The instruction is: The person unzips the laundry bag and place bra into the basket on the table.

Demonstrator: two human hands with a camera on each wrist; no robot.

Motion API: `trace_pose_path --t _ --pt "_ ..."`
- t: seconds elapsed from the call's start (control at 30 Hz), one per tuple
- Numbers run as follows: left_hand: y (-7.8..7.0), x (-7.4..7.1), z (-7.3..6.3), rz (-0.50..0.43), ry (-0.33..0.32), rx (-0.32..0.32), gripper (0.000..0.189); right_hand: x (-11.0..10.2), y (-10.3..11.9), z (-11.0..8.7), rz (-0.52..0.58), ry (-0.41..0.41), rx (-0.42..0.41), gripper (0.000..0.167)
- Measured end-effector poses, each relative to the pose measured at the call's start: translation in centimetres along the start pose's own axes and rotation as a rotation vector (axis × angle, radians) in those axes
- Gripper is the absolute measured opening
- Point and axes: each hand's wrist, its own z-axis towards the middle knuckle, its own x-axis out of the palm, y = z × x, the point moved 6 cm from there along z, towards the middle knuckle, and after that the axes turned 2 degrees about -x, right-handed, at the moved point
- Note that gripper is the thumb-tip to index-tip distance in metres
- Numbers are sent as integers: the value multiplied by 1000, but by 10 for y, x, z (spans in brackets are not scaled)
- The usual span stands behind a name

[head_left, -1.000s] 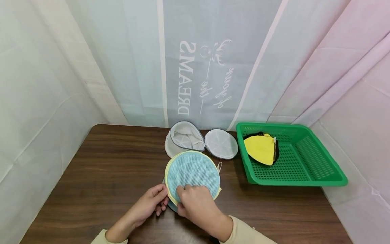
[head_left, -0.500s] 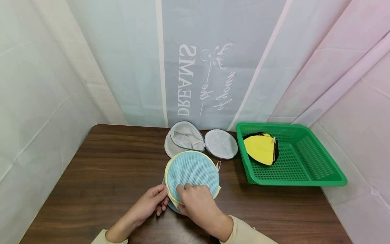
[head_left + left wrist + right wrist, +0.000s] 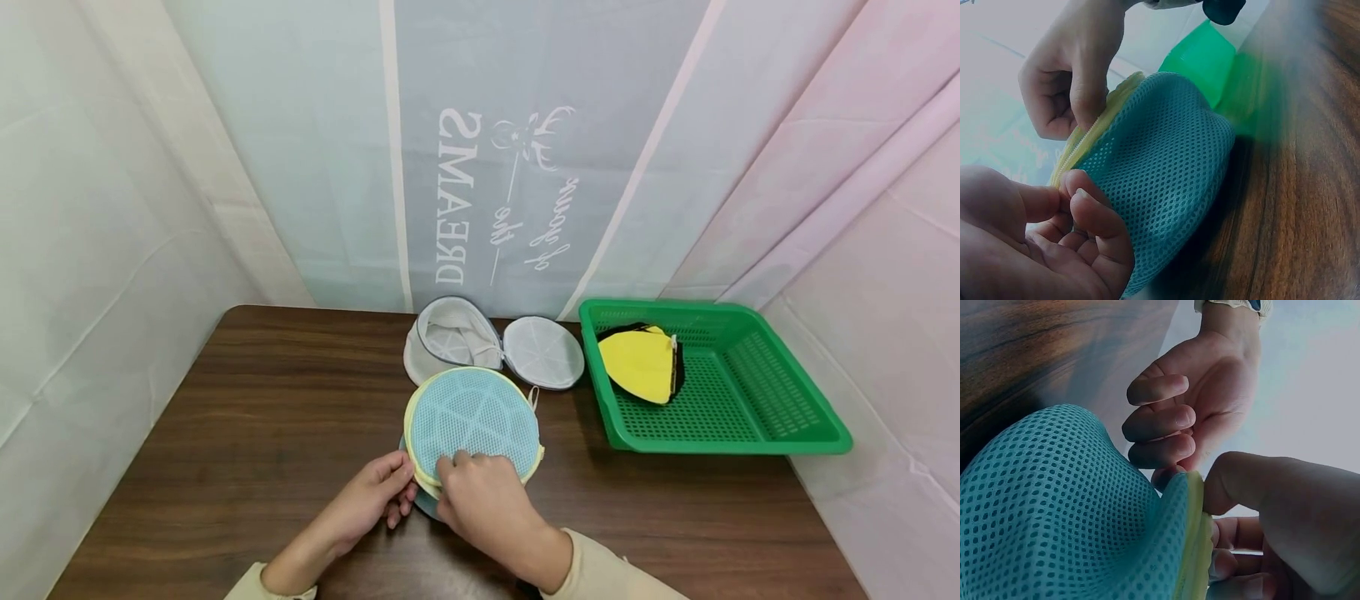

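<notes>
Teal mesh bag [image 3: 1066, 506] fills the lower left. Right hand [image 3: 1294, 519], lower right, grips its yellow edging [image 3: 1195, 544] between thumb and fingers. Left hand [image 3: 1197, 403], upper centre, fingers curled, at the edging's upper end. Wooden tabletop [image 3: 1047, 350], upper left.

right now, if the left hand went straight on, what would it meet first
The left hand would likely first push into the round blue mesh bag with yellow zipped trim, whose edge it pinches.
</notes>
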Motion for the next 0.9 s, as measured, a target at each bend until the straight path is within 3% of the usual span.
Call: trace_pose_path --t 0.63,0.9 --pt "3 -1 0 17 -22 -8 32 6 -5 -1 121 30 -43 30" --pt "4 -2 0 22 -27 -6 33 5 -6 -1 142 -3 -58 28"
